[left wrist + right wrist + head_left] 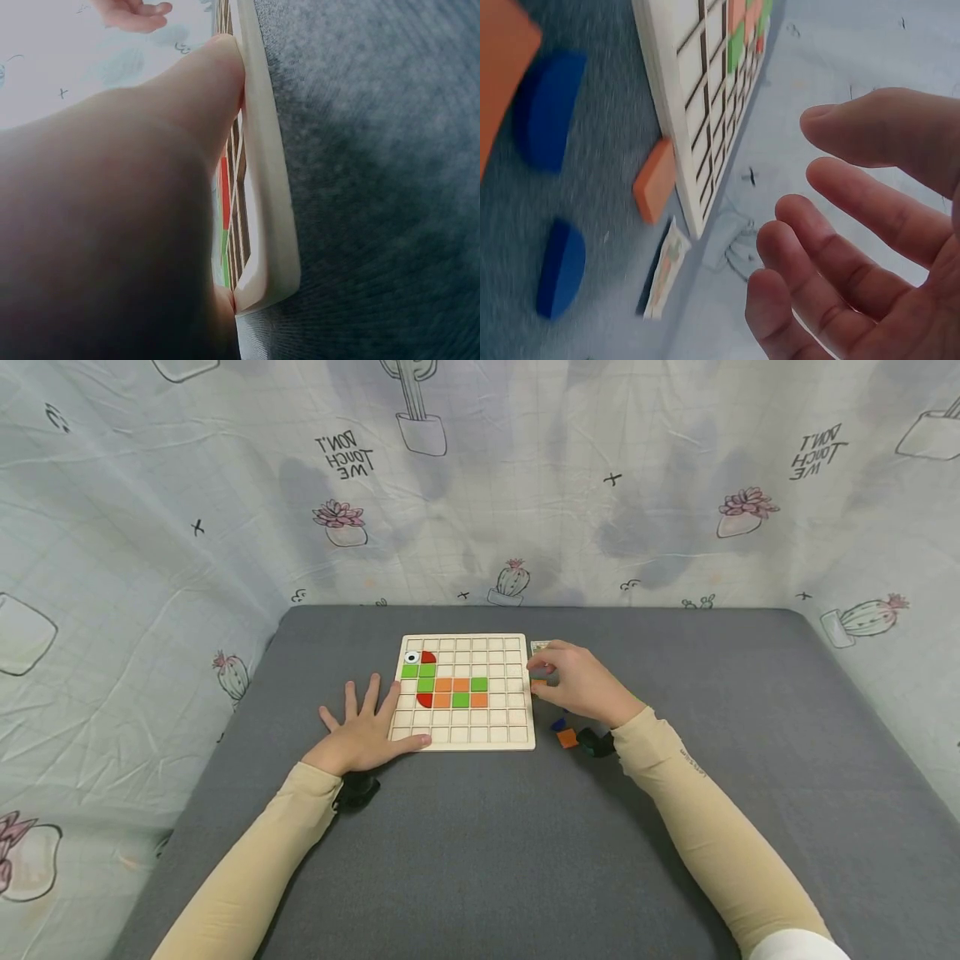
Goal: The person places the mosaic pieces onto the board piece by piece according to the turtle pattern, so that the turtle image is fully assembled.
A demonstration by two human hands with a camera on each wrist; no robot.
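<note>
Head view: the board [502,735] lies on the gray table [480,843], toward the table's far edge, carrying a white disc [412,657] near its far-left corner, two red pieces [428,657], green squares [426,685] and orange squares [444,685]. The left hand [358,737], fingers spread apart, rests on the board's left edge, thumb at the near edge. The right hand [573,681] is at the right edge, fingers bent, above a loose orange piece [538,682]; a card [538,647] lies beside the far-right corner. Uneven left-hand pressure could slide or tip the board and unseat pieces; a low right sleeve [697,802] could sweep away parts beside the right edge. The backdrop cloth [487,485] appears to read "DON'T TOUCH ME" in reversed lettering; the sleeve print is too small to read; no brand is legible. Left wrist view: the thumb bears on the board's rim; the state of the other left fingers cannot be told here. Right wrist view: thumb and fingertips stand apart, with nothing visible between them; two blue half-round pieces [561,270] lie apart from the board's edge, and a downward brush could scatter them. The card's print is illegible.
</note>
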